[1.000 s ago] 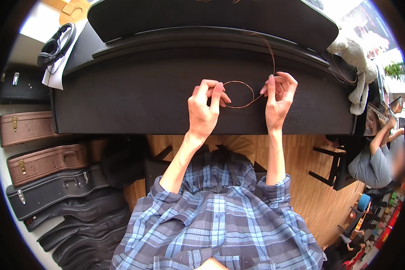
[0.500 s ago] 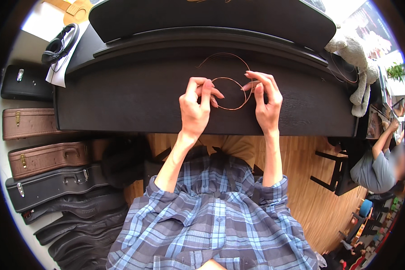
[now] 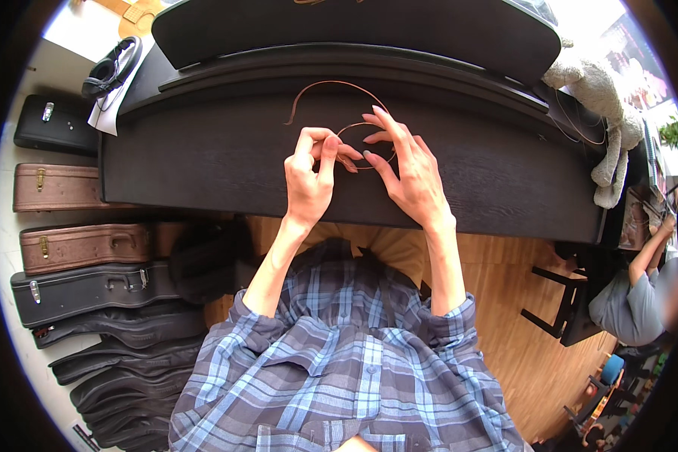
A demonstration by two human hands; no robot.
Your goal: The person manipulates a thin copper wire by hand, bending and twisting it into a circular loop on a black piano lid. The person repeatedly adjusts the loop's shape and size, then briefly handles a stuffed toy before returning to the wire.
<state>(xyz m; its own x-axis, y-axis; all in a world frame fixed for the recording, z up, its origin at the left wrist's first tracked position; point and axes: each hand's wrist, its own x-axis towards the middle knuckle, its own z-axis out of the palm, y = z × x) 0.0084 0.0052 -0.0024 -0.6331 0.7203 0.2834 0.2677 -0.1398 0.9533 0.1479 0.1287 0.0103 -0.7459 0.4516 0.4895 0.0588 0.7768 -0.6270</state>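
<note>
A thin copper-coloured string [image 3: 331, 82], looking like a guitar string, is bent into a round coil above the closed black piano lid [image 3: 203, 154]. Its free end arcs out beyond the coil and hooks down at the left. My left hand [image 3: 307, 181] pinches the coil's left side between thumb and fingers. Around the right side of the loop, my right hand [image 3: 416, 177] curves its fingers, thumb at the near edge and fingertips at the far edge. Exactly where the right fingertips grip the string is partly hidden.
Headphones [image 3: 111, 69] lie on white paper at the piano's left end. A grey plush toy [image 3: 609, 113] hangs at the right end, with another thin wire beside it. Several instrument cases [image 3: 83, 248] stand at left. A person in grey [image 3: 631, 309] sits at right.
My right hand has moved left, closer to my left hand, and closed in around the coil. The loop looks smaller, and the string's free end now reaches farther left.
</note>
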